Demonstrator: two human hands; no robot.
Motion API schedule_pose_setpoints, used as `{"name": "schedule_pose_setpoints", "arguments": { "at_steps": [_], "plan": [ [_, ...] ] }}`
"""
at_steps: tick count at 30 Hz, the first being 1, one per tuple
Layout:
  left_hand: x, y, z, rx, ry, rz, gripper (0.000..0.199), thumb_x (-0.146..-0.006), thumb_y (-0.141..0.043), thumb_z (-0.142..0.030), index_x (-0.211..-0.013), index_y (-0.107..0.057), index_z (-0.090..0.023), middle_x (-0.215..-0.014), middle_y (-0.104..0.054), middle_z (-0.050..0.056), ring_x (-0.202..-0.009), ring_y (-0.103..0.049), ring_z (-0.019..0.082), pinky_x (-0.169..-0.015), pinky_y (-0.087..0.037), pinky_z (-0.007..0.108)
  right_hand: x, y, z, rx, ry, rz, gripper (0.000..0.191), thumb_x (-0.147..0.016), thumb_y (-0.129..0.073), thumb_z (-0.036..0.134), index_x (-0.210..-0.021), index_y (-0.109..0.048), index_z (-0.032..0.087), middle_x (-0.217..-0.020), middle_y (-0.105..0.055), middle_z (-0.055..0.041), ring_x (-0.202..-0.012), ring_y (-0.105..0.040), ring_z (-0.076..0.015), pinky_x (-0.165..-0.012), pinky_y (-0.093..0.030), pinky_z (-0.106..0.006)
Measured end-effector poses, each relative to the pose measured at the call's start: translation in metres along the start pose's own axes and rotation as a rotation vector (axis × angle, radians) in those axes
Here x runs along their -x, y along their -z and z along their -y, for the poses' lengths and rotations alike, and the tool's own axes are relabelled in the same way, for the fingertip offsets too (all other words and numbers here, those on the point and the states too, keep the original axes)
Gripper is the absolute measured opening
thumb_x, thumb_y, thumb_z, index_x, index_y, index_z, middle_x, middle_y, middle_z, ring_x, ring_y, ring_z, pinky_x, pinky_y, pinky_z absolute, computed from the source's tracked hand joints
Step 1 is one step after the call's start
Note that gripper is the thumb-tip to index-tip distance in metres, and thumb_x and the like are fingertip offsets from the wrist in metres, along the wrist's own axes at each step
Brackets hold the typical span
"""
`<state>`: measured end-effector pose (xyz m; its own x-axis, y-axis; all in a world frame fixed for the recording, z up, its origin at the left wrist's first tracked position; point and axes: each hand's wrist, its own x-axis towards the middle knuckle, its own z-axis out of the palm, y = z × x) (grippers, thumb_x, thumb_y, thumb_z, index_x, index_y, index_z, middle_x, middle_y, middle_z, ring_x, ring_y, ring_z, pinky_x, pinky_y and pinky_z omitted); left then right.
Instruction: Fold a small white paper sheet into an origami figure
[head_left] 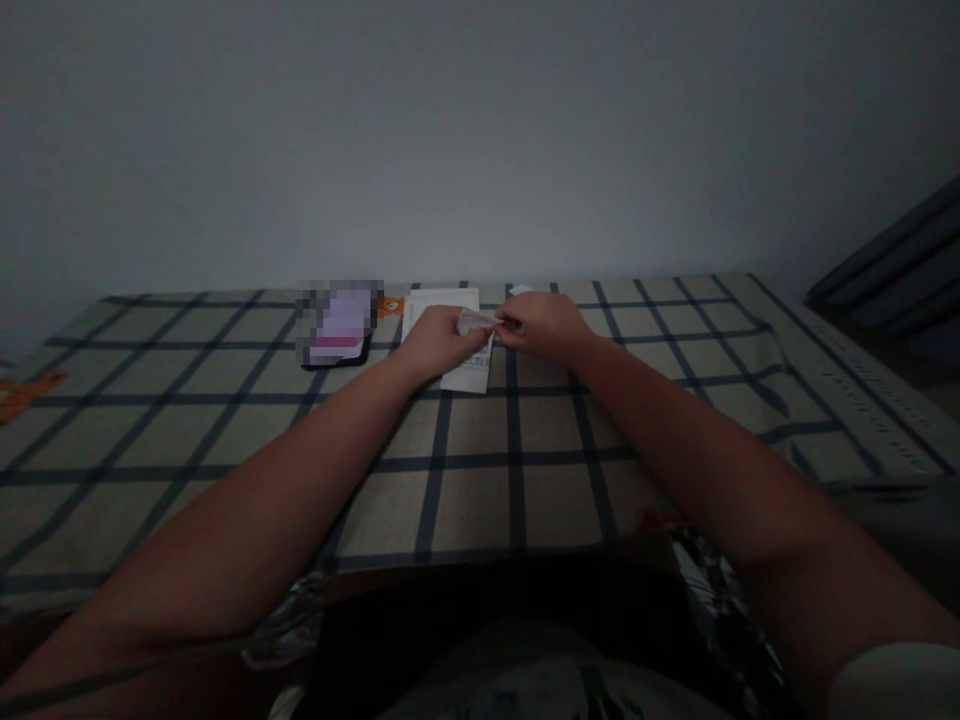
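Observation:
Both hands meet near the far middle of the table. My left hand is closed on a printed paper slip, thumb pressed over it, and the slip's lower part hangs below my fingers with dark print on it. My right hand pinches the right edge of the same slip between thumb and fingertips. The slip's upper part looks folded or bent between the hands. Behind my left hand lies a white sheet, partly covered by the hand. A small white corner of something shows behind my right hand.
A phone with a lit, partly blurred screen lies left of my hands. A checked cloth covers the table, which meets a plain wall at the back. Dark folded fabric is at the right.

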<state>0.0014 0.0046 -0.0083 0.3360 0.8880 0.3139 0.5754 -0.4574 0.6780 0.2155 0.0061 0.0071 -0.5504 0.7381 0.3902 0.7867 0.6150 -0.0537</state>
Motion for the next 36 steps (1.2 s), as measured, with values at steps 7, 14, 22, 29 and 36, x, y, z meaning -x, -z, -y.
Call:
{"name": "schedule_pose_setpoints", "arguments": {
  "at_steps": [7, 14, 22, 29, 36],
  "plan": [
    [-0.001, 0.003, -0.005, -0.003, 0.039, 0.037, 0.025, -0.079, -0.069, -0.040, -0.076, -0.077, -0.016, -0.071, -0.073, 0.005, -0.072, -0.065, 0.021, -0.073, -0.049, 0.032, 0.000, 0.003, -0.002, 0.086, 0.002, -0.021, 0.021, -0.095, -0.062, 0.033, -0.099, -0.079, 0.021, -0.099, -0.079, -0.0088, -0.089, -0.065, -0.0241, -0.066, -0.032, -0.033],
    [-0.001, 0.004, -0.004, -0.014, 0.058, 0.068, 0.021, -0.078, -0.069, -0.036, -0.072, -0.075, -0.016, -0.069, -0.072, 0.005, -0.067, -0.065, 0.021, -0.069, -0.049, 0.033, 0.001, 0.003, 0.002, 0.071, -0.008, 0.000, 0.023, -0.094, -0.060, 0.032, -0.094, -0.079, 0.019, -0.095, -0.078, -0.0092, -0.084, -0.063, -0.0230, -0.064, -0.031, -0.033],
    [0.001, -0.003, -0.002, 0.038, 0.077, 0.003, 0.027, -0.079, -0.072, -0.042, -0.076, -0.077, -0.015, -0.074, -0.075, 0.008, -0.073, -0.069, 0.023, -0.072, -0.053, 0.034, -0.001, 0.002, -0.007, -0.293, -0.124, -0.083, 0.023, -0.091, -0.058, 0.027, -0.094, -0.078, 0.016, -0.087, -0.075, -0.0075, -0.078, -0.062, -0.0192, -0.070, -0.039, -0.031],
    [-0.002, -0.013, 0.000, 0.638, 0.190, -0.183, 0.048, -0.073, -0.083, -0.052, -0.098, -0.079, -0.012, -0.098, -0.080, 0.013, -0.084, -0.073, 0.024, -0.078, -0.058, 0.036, -0.003, -0.009, -0.001, -0.722, -0.130, -0.071, 0.031, -0.093, -0.061, 0.043, -0.086, -0.073, 0.015, -0.077, -0.068, -0.0048, -0.072, -0.058, -0.0163, -0.067, -0.042, -0.029],
    [-0.004, -0.013, 0.000, 0.720, 0.199, -0.137, 0.043, -0.067, -0.089, -0.051, -0.086, -0.079, -0.014, -0.084, -0.078, 0.008, -0.072, -0.069, 0.019, -0.068, -0.053, 0.030, -0.011, -0.019, -0.006, -0.911, -0.235, -0.132, 0.022, -0.087, -0.067, 0.038, -0.089, -0.070, 0.016, -0.085, -0.072, -0.0066, -0.077, -0.064, -0.0181, -0.066, -0.047, -0.029]
  ]
}}
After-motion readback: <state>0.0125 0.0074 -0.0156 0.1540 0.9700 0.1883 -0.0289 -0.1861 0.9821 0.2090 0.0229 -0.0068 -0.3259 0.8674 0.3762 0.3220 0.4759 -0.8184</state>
